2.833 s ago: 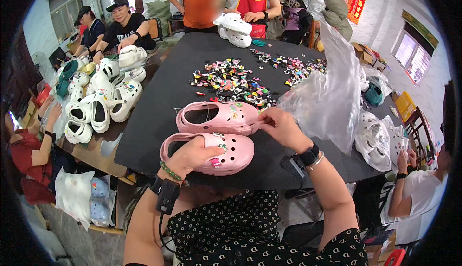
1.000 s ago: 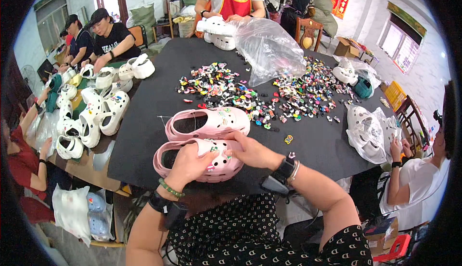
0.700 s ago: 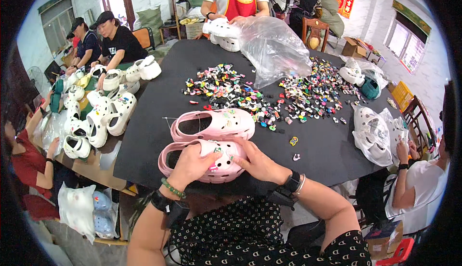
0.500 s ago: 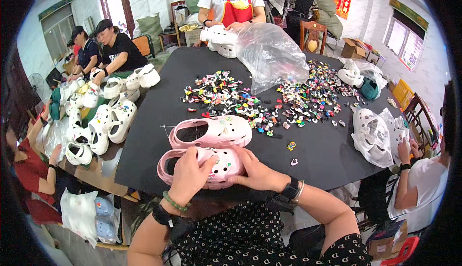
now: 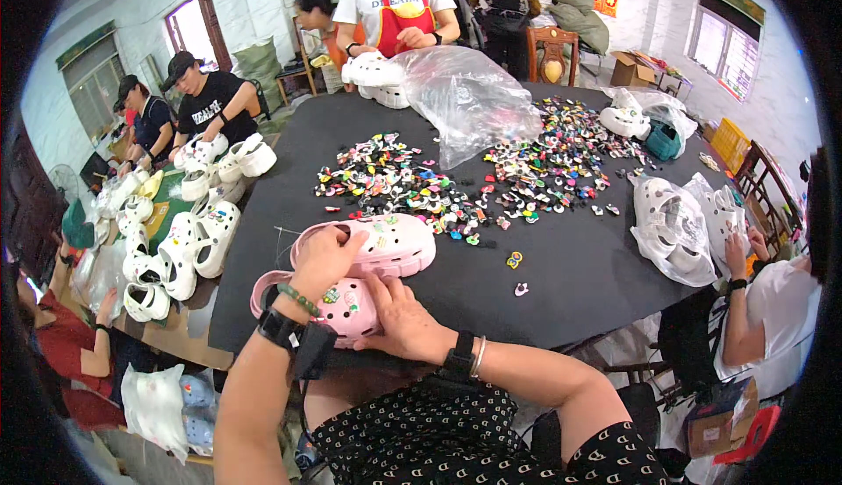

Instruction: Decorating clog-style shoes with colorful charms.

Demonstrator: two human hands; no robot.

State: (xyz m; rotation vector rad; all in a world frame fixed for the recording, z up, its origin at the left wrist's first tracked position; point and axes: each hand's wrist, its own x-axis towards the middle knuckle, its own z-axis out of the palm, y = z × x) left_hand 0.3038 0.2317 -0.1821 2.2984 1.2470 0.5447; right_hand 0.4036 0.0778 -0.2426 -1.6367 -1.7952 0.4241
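My landmark is the far pink perforated foam clog (image 5: 399, 246). To its right I have the widest lane, bare matte-black tabletop (image 5: 588, 288) reaching toward the white perforated clogs in clear plastic (image 5: 671, 231); only a yellow-and-blue rubber charm (image 5: 514, 260) and a small pale charm (image 5: 522, 289) interrupt it. Straight beyond the landmark, a multicoloured heap of small charms (image 5: 386, 178) blocks any low sweep, with a crumpled transparent plastic bag (image 5: 469, 99) farther back. Left of it I see a narrower bare strip, crossed by a thin tag loop (image 5: 281, 236). From its near side I'm shut out: the matching near pink foam clog (image 5: 349, 311), the left hand (image 5: 326, 257) and the right hand (image 5: 408, 320) crowd there.
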